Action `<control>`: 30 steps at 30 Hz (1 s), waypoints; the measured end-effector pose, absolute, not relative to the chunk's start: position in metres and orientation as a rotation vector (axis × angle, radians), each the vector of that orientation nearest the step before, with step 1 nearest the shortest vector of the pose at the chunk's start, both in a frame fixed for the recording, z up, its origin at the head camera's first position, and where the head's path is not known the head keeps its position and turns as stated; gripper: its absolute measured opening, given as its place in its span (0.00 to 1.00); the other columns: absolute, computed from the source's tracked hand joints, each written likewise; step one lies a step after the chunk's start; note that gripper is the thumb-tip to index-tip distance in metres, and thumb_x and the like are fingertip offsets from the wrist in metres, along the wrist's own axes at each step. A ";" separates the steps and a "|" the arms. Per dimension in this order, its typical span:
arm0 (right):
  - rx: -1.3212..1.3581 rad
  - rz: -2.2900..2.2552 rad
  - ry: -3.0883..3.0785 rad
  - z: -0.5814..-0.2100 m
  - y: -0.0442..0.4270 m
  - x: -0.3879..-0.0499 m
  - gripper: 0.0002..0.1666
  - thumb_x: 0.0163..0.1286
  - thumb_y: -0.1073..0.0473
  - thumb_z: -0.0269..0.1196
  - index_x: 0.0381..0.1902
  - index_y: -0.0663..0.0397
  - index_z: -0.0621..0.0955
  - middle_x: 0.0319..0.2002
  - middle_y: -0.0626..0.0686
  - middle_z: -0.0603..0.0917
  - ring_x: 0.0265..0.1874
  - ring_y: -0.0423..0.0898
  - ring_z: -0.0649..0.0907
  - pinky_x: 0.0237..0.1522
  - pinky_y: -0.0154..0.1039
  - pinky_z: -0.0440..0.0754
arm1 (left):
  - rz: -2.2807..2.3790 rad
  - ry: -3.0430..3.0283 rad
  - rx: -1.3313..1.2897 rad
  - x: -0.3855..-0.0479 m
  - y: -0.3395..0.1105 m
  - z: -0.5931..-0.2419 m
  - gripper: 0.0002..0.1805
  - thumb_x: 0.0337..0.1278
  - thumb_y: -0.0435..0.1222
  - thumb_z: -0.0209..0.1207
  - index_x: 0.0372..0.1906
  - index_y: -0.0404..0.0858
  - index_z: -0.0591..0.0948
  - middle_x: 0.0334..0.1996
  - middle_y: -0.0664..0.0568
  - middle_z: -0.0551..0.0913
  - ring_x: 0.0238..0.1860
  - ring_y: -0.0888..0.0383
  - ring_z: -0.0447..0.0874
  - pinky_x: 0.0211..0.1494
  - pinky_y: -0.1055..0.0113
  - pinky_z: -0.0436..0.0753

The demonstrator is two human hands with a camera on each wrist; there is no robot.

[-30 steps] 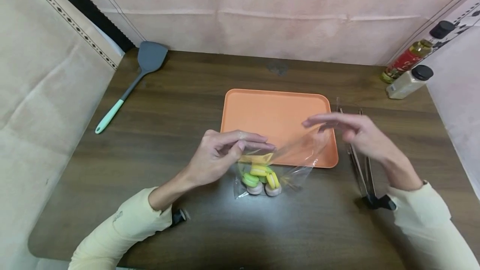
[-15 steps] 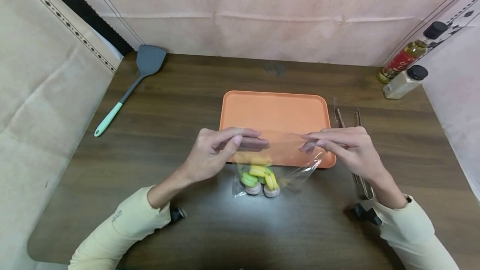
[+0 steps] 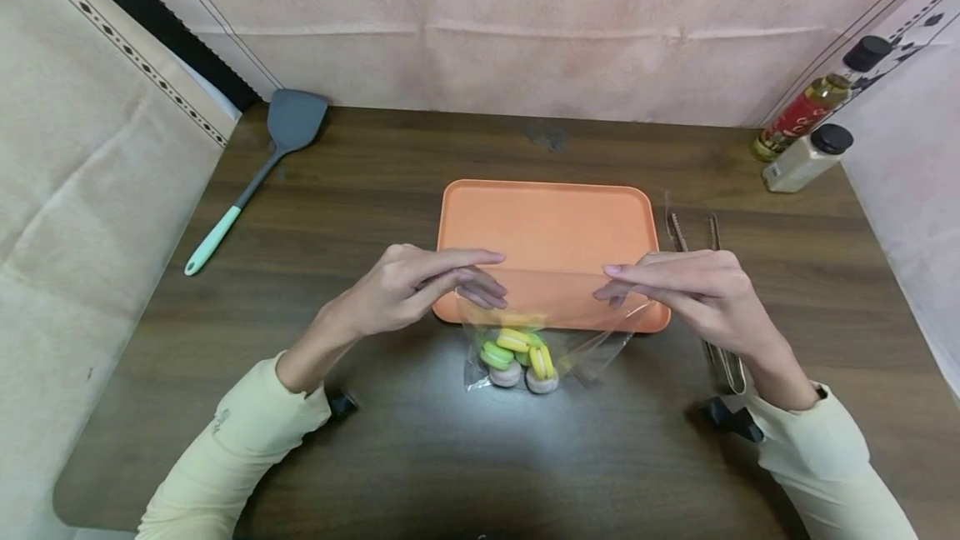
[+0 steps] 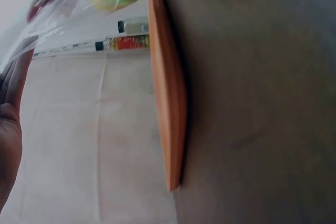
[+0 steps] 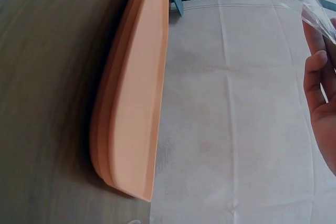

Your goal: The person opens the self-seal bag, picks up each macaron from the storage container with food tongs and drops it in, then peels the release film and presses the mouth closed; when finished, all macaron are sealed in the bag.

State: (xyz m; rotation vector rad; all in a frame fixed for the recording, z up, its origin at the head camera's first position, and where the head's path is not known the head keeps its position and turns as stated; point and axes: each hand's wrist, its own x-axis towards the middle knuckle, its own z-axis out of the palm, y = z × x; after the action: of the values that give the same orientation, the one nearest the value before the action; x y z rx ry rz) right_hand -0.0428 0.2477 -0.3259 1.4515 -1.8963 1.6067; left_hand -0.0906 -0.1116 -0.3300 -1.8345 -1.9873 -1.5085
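Observation:
A clear plastic bag (image 3: 592, 354) spreads between my two hands at the tray's near edge. Several yellow macarons (image 3: 514, 340), green macarons (image 3: 497, 355) and pale ones sit at the bottom of it. At the bag's left side my left hand (image 3: 401, 286) holds the rim, thumb close to long, nearly straight fingers. My right hand (image 3: 693, 283) pinches the opposite side of the mouth between thumb and fingers. The top edge runs fairly straight from hand to hand. Behind the bag lies an orange tray (image 3: 551, 223), whose near edge shows through the plastic.
Metal tongs (image 3: 723, 361) lie beside the tray, partly hidden by my right hand. A spatula (image 3: 258, 173) with a mint handle is at the far left. An oil bottle (image 3: 801, 117) and a black-capped jar (image 3: 802, 161) stand at the far right. Curtains enclose the table (image 3: 375, 473).
My right hand has come down and inward to the bag's right rim. My left hand has shifted left, widening the gap between the hands, and the top edge has straightened.

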 end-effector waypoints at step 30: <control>1.756 1.402 -1.985 -0.304 0.270 -0.044 0.23 0.72 0.78 0.50 0.54 0.76 0.88 0.59 0.62 0.91 0.65 0.46 0.88 0.74 0.36 0.79 | -1.309 -1.847 -1.855 -0.088 -0.111 -0.327 0.11 0.77 0.30 0.60 0.51 0.30 0.91 0.49 0.42 0.95 0.50 0.50 0.97 0.41 0.71 0.91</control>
State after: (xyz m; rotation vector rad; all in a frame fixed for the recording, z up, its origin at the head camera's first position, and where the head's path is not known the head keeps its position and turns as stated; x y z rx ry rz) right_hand -0.0443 0.2701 -0.3045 1.7561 -1.9852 1.4023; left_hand -0.0878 -0.1115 -0.3274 -1.8548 -1.8474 -1.3088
